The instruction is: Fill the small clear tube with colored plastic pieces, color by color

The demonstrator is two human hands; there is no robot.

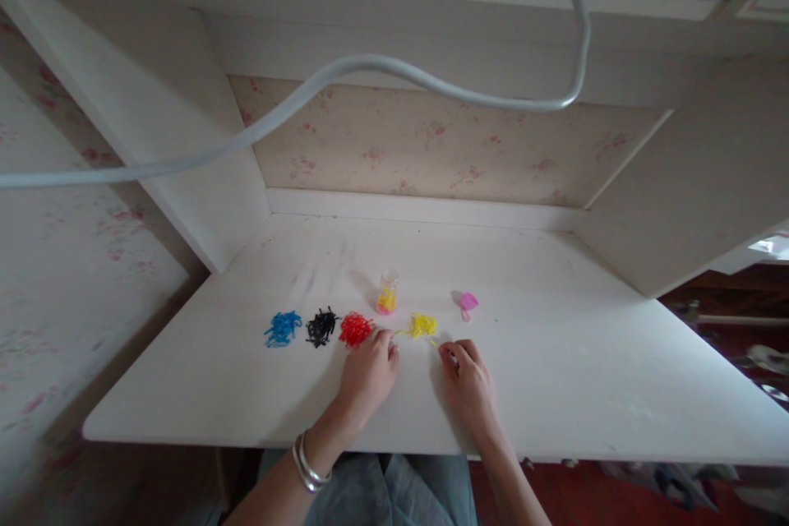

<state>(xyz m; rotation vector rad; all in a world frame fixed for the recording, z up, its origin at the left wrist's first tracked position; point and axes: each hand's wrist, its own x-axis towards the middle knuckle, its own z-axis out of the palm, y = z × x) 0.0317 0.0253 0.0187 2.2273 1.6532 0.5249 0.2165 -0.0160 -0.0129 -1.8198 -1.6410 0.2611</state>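
Note:
A loose pile of small yellow rubber bands (422, 325) lies on the white desk between my hands. My left hand (371, 363) is closed in a pinch left of that pile, with a yellow strand at its fingertips. My right hand (469, 385), also pinched, holds another yellow band at the pile's lower right. Beside my left fingers is a red pile of bands (356, 329), partly covered by them. Further left come a black pile (321, 327) and a blue pile (283, 329). Behind stands a small clear jar (388, 292) with yellow bands and pink at its bottom.
A pink lid-like piece with a loop (468, 302) lies right of the yellow pile. The white desk (555, 362) has side panels and a back wall with flowered paper. A white cable (382, 63) hangs across the upper view, below a cabinet.

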